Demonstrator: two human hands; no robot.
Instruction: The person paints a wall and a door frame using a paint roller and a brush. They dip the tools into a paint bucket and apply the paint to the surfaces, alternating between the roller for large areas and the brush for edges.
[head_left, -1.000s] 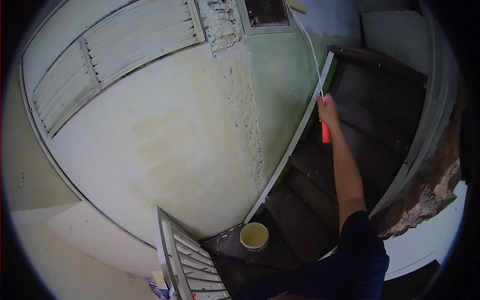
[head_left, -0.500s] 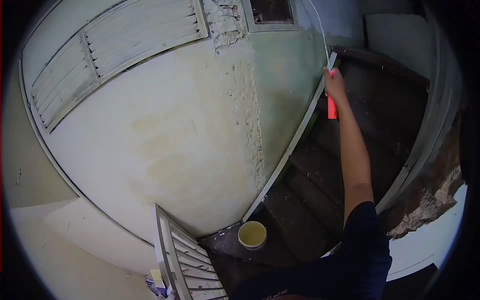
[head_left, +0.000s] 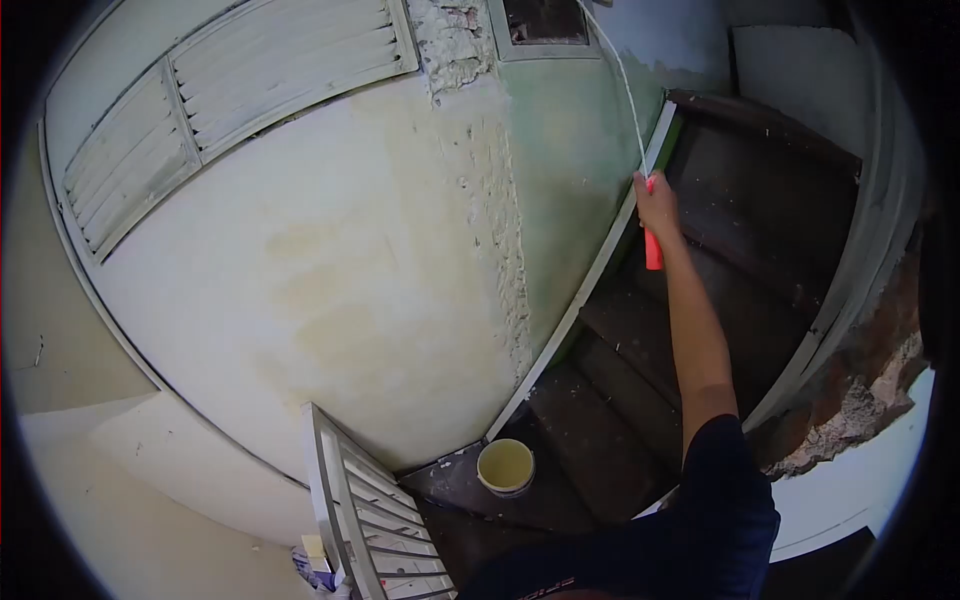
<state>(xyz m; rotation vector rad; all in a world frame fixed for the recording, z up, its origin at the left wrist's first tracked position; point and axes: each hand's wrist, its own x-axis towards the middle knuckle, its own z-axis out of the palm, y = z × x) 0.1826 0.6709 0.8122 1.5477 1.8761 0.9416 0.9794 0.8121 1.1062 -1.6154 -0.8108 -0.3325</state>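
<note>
My right hand [head_left: 657, 205] is wrapped round the red handle of a paint roller [head_left: 653, 250], out at the end of my stretched arm. From the handle a long, thin white rod runs up along the wall to the top edge of the view; the roller's head cannot be made out there. Beside the hand are the green-tinged wall [head_left: 560, 190] and the pale edge board of the stairs. Lower down, a bucket [head_left: 506, 466] with a yellowish inside stands on a dark step. My left hand is out of view.
Dark wooden stairs [head_left: 630, 400] climb to the upper right. A white railing [head_left: 335, 500] stands at lower left. The cream wall [head_left: 380, 250] has damp-looking patches and a rough strip of broken plaster [head_left: 490, 240]. Louvred panels [head_left: 290, 70] sit above. Broken masonry [head_left: 850, 420] shows at right.
My right hand has come down and slightly left with the paint roller. The rod's upper part has swung left, towards the small window. The bucket stays put.
</note>
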